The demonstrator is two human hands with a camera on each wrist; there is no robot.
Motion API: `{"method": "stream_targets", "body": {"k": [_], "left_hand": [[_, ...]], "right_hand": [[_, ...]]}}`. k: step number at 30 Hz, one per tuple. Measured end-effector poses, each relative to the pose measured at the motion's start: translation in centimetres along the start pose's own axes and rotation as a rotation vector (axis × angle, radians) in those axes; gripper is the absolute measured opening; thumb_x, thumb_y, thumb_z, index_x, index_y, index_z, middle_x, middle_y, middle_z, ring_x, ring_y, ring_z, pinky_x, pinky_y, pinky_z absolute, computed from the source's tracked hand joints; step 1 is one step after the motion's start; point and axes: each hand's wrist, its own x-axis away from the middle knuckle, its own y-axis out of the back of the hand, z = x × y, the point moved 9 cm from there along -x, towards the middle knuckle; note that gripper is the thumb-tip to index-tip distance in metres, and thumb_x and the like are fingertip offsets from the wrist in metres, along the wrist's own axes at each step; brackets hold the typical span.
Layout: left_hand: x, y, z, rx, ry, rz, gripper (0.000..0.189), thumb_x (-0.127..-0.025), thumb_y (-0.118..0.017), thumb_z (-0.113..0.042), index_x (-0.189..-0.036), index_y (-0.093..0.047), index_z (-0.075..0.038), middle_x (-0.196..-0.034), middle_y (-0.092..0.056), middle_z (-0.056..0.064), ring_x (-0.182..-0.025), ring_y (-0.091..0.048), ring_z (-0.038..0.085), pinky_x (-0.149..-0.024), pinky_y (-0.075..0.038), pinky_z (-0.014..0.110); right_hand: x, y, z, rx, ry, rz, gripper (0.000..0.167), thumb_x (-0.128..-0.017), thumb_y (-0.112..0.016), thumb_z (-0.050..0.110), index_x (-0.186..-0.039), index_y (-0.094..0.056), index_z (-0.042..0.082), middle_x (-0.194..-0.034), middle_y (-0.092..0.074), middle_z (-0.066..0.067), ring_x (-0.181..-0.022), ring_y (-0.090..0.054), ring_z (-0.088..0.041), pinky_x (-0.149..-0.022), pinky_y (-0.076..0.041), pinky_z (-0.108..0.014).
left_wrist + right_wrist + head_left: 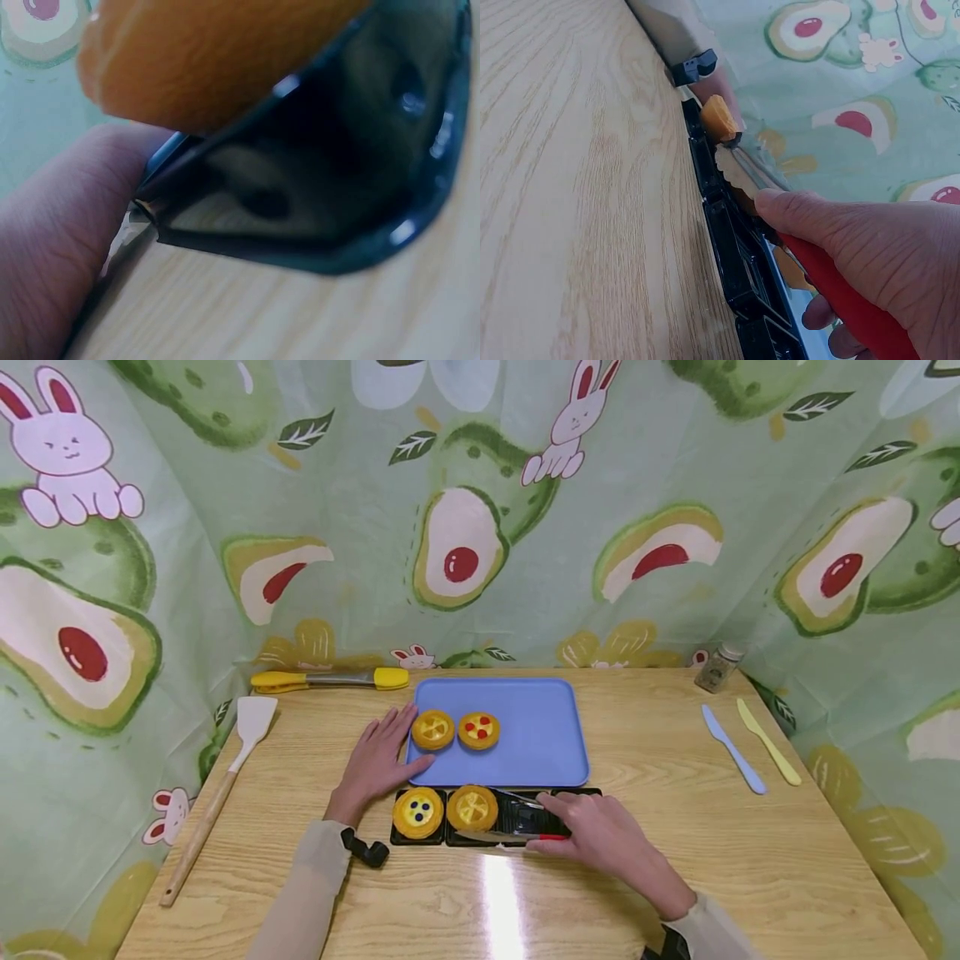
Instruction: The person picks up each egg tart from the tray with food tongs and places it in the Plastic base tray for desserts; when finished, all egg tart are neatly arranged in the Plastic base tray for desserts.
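Note:
My right hand (600, 831) grips red-handled metal tongs (483, 837), whose arms lie on either side of an egg tart with yellow wedges (472, 808). This tart sits in a black plastic tray (521, 818); a tart with blueberries (417, 812) is in the left compartment. In the right wrist view, the thumb presses on the red handle (832, 285). My left hand (378, 760) rests, fingers extended, at the left edge of a blue tray (536, 727). On that tray stand another wedge-topped tart (432, 729) and a tart with red pieces (478, 731).
Yellow-tipped tongs (330, 679) lie at the back left, and a white spatula with a wooden handle (217, 802) along the left. To the right are a blue knife (733, 749), a yellow knife (768, 742) and a small jar (718, 667). A patterned curtain (375, 510) surrounds the table.

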Motion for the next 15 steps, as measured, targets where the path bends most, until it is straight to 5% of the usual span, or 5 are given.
{"method": "stream_targets", "body": {"k": [15], "left_hand": [[0.15, 0.4, -0.3, 0.011, -0.01, -0.014, 0.106, -0.09, -0.049, -0.083, -0.17, -0.013, -0.024, -0.174, -0.018, -0.003, -0.161, -0.014, 0.025, -0.129, -0.012, 0.054]], "right_hand": [[0.12, 0.2, -0.2, -0.014, -0.004, -0.008, 0.062, -0.082, -0.078, 0.067, -0.115, -0.074, 0.016, -0.082, -0.071, 0.005, -0.056, -0.053, -0.005, -0.044, -0.04, -0.023]]}}
